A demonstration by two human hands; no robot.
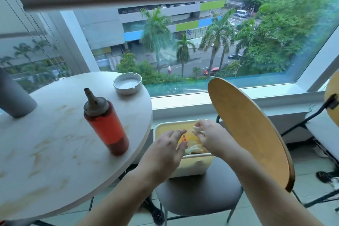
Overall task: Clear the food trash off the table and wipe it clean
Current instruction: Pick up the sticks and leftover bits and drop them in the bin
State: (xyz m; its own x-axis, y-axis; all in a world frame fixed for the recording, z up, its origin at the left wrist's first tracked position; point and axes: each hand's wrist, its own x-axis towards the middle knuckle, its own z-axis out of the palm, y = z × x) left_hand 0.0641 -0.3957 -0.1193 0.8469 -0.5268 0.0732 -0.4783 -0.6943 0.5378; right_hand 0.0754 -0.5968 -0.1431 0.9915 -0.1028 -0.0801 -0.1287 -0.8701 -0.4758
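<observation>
Dumping step: right hand (211, 134) pinches pale scraps (197, 130) over bin (192, 163), left hand (165, 150) released. Next, judged: wipe stained tabletop (55, 143); no cloth visible.

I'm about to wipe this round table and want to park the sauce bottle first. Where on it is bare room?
The round table is bare, though stained, on its near half in front of the sauce bottle, and between the bottle and the grey cylinder. The ashtray takes the far edge. Both hands crowd the bin on the chair.
</observation>
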